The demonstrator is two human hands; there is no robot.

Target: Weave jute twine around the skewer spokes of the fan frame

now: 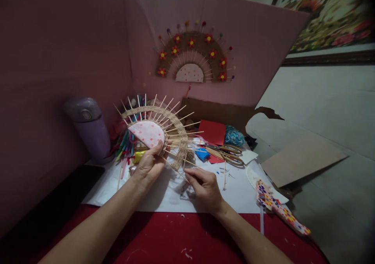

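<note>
My left hand (152,163) grips a half-round craft piece by its pink, red-dotted semicircle (148,133), thumb on the front. Thin wooden sticks fan out from that semicircle, and a band of woven twine (182,139) runs through them in an arc. At the band's lower right end my right hand (203,185) is closed, thumb and forefinger pinched on a strand of twine beside the lowest sticks. The piece is held tilted above the white sheet. Some of the left fingers are hidden behind it.
Scissors (231,154), red paper (211,133), blue yarn (234,135) and several loose sticks lie behind the hands. A purple bottle (90,129) stands left. A flower-patterned glue gun (278,207) rests at right. A finished-looking similar piece (191,56) hangs on the pink board.
</note>
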